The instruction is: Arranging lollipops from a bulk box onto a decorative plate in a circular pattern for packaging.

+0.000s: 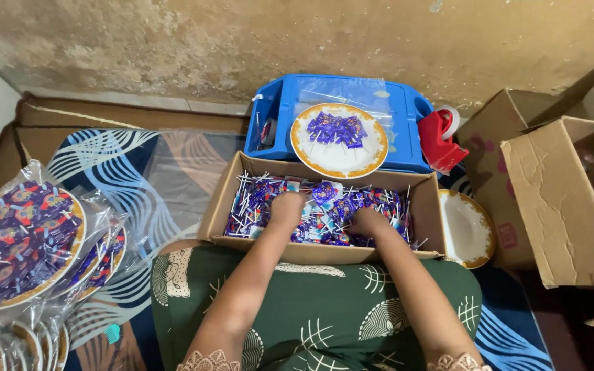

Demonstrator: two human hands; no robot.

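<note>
Reaching: both hands, two in all, are sunk into one shallow cardboard box (324, 253) resting on the person's lap.
Left hand (287, 208): buried among the wrapped lollipops (324, 206); fingers hidden, so I cannot tell if they are apart or closed.
Right hand (368, 222): also down in the lollipops, fingers curled under; grip cannot be told.
Lollipops: too many to count, purple wrappers with white sticks, filling the box.
Plates: one plate (339, 156) holding a small heap of lollipops on the blue tray (407, 117) beyond the box; one empty plate (467, 229) at the box's right side.
Bagged plates (18, 240): several, stacked on the floor at left.
Tape dispenser (441, 141): one, red, beside the tray.
Big cartons (558, 199): two at right.
</note>
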